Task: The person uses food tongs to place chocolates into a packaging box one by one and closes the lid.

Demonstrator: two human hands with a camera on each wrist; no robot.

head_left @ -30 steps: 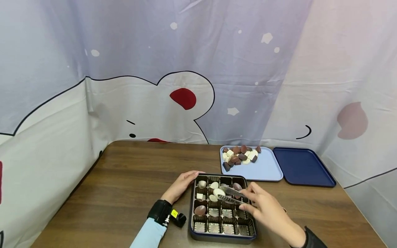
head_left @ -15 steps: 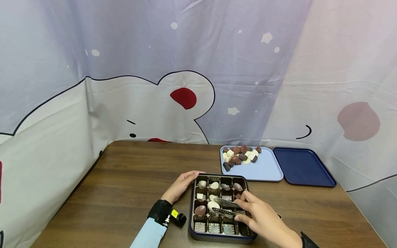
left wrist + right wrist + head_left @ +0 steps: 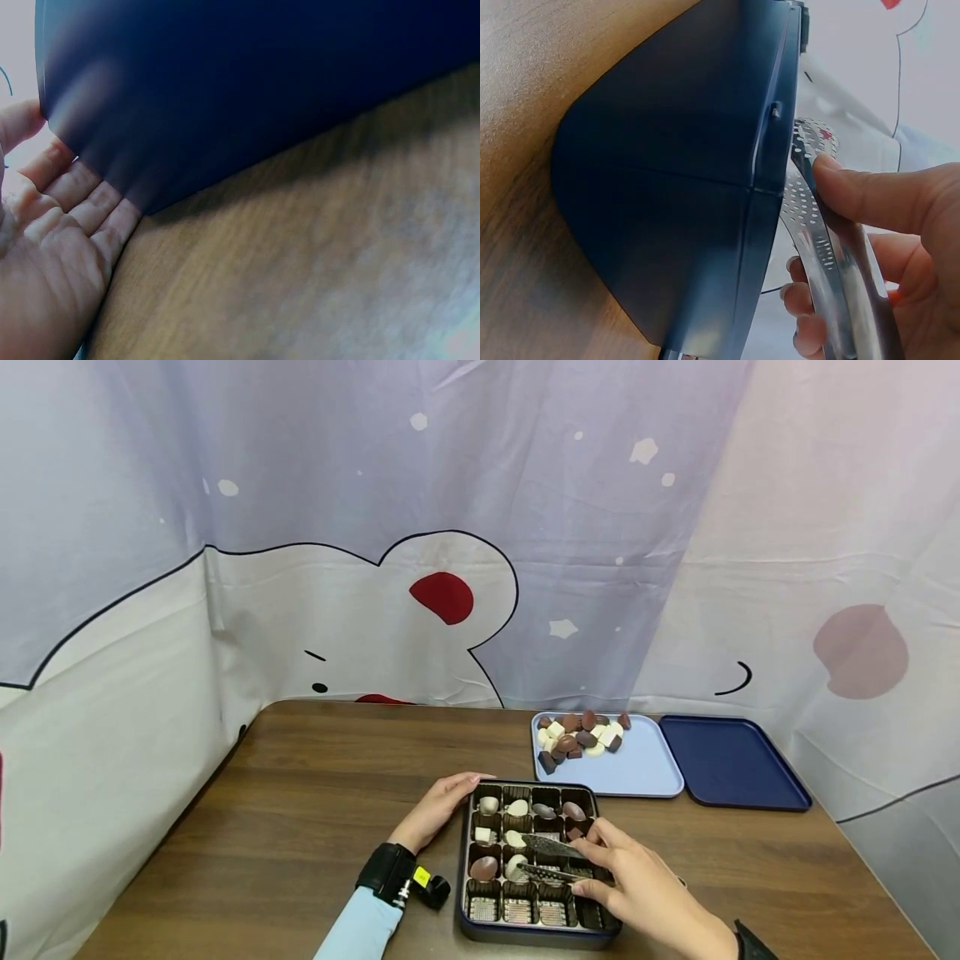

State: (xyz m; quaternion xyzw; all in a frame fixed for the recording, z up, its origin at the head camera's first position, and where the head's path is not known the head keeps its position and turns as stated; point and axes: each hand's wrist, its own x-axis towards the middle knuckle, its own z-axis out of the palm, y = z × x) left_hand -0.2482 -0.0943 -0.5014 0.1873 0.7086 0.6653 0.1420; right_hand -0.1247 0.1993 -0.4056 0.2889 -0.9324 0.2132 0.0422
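My right hand holds metal tongs with perforated ends, thumb on one arm and fingers along the other. The tongs' tips stand apart over the chocolate box. A white oval chocolate sits in the second compartment of the third row, beside the lower tip; I cannot tell if they touch. My left hand rests at the box's far left corner, its fairly straight fingers against the dark blue side. Other white, brown and greyish chocolates lie in the back rows, and a brown oval one at the third row's left.
Behind the box, a light blue tray bears a pile of white and brown chocolates. A dark blue tray adjoins it on the right. The wooden table ends at a printed curtain.
The tongs came toward me from the second row with the white oval chocolate, which now sits in a third-row compartment, the tips having spread. My left hand has stayed in place.
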